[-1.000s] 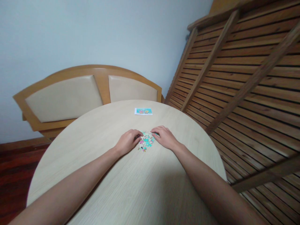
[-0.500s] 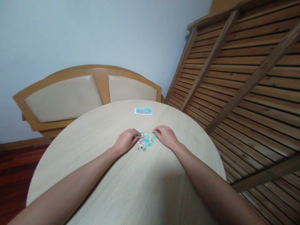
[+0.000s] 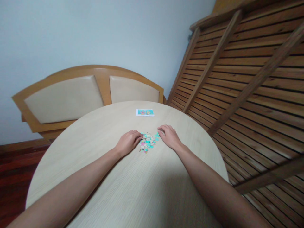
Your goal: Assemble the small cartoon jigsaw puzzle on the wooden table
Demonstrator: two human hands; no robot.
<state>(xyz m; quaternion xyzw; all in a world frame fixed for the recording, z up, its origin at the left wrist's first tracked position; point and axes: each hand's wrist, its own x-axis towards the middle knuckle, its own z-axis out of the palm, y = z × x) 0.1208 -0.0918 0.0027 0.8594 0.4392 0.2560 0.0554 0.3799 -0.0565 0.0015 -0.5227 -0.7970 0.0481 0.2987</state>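
Note:
A loose heap of small jigsaw puzzle pieces (image 3: 148, 141), teal, cream and pink with a few dark ones, lies on the round pale wooden table (image 3: 133, 186). My left hand (image 3: 129, 141) rests at the heap's left edge, its fingers curled against the thumb over the outer pieces. Across from it, my right hand (image 3: 168, 136) is at the upper right edge, beside some teal pieces, with fingers bent and drawn together. What either set of fingertips holds, if anything, is too small to make out.
Beyond the heap lies a small picture card (image 3: 145, 112) with colourful cartoon figures on teal. A padded wooden headboard (image 3: 102, 85) stands behind the table against a pale wall (image 3: 95, 31). Wooden slats (image 3: 237, 95) lean along the right side.
My right hand has shifted slightly to the right and away from the heap's middle, baring more teal pieces at that edge. My left hand has stayed in place.

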